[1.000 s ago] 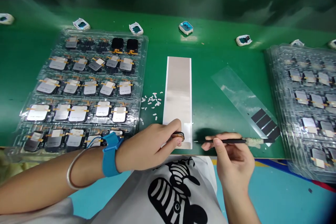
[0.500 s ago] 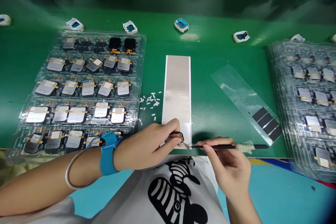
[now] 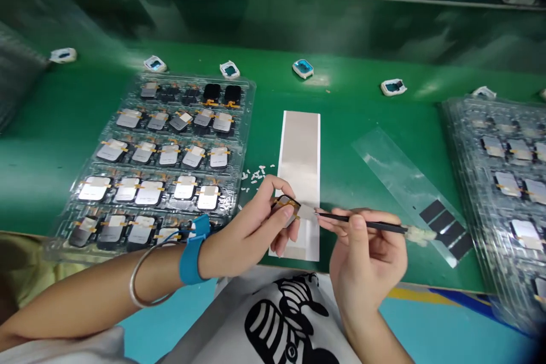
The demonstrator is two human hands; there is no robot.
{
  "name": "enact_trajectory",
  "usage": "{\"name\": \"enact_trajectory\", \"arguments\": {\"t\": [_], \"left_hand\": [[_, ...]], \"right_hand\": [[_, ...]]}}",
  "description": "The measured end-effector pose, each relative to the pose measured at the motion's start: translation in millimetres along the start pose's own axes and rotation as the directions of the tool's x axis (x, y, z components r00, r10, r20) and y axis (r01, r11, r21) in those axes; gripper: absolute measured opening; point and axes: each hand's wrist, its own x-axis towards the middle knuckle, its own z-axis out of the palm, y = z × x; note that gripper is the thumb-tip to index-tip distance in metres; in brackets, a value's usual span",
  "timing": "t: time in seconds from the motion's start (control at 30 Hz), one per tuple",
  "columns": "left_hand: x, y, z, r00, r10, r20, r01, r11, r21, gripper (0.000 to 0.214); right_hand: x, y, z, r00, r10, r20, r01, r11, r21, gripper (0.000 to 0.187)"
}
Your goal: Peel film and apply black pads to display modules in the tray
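Observation:
My left hand grips a small display module with a dark edge and an orange flex strip, thumb laid across it. In my right hand is a pair of black tweezers, wrapped with pale tape near the back end. Their tips meet a thin pale piece at the module's right side; whether it is stuck to the module I cannot tell. Both hands are over the lower part of a long beige strip sheet with white edges.
A clear tray of display modules lies at left, stacked trays at right. White scraps lie left of the sheet. A clear film bears several black rectangles. White watch cases, one with blue film, line the back.
The view has tilted up, showing a back shelf. My left hand has lifted and turned the module, and a pale piece now shows between it and the tweezer tips.

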Motion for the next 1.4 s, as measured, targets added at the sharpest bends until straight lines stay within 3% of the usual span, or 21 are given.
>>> {"name": "enact_trajectory", "arguments": {"t": [0.33, 0.53, 0.9, 1.4], "left_hand": [[0.7, 0.1, -0.8, 0.985, 0.155, -0.073, -0.157, 0.987, -0.027, 0.011], [2.3, -0.7, -1.0, 0.978, 0.192, -0.082, -0.197, 0.979, -0.05, 0.009], [4.9, -3.5, -3.4, 0.988, 0.136, -0.074, -0.141, 0.988, -0.059, 0.009], [4.2, -4.3, -2.0, 0.981, 0.167, -0.099, -0.176, 0.981, -0.082, 0.01]], "right_hand": [[8.4, -3.0, 24.4, 0.99, -0.14, 0.025, 0.139, 0.99, 0.029, 0.007], [11.3, -1.4, 29.1, 0.951, -0.306, 0.051, 0.302, 0.95, 0.072, 0.009], [6.8, 2.2, 33.3, 0.979, -0.203, 0.035, 0.199, 0.976, 0.089, 0.01], [8.0, 10.5, 33.8, 0.968, -0.227, 0.106, 0.218, 0.971, 0.095, 0.011]]}}
